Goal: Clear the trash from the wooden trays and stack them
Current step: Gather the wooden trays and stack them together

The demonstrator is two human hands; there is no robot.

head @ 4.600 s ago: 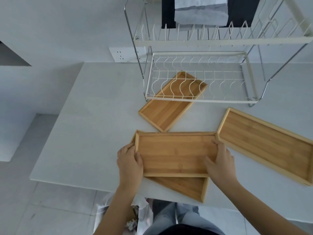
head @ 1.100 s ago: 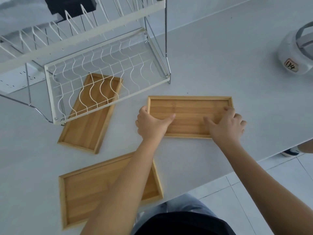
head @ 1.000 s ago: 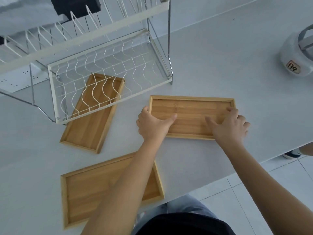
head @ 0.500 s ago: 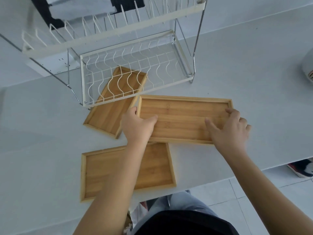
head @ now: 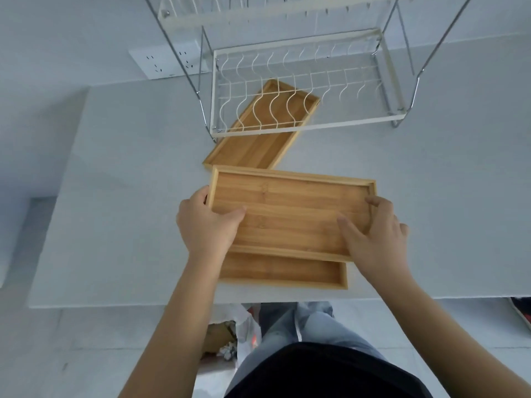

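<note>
Both hands hold an empty wooden tray (head: 290, 208) by its short ends, above the table. My left hand (head: 208, 225) grips its left end with the thumb inside; my right hand (head: 373, 237) grips its right end the same way. Under it, partly covered, lies a second wooden tray (head: 281, 271) near the table's front edge, offset toward me. A third wooden tray (head: 258, 142) lies slanted farther back, its far half beneath the wire rack. No trash shows in any tray.
A white wire dish rack (head: 298, 81) on chrome legs stands at the back of the grey table (head: 129, 196). A wall socket plate (head: 166, 63) sits behind it at left. On the floor by my legs is a plastic bag with trash (head: 238, 337).
The held tray has been carried leftward and now hovers over the tray at the front edge, covering most of it. Both hands keep their grip on its ends.
</note>
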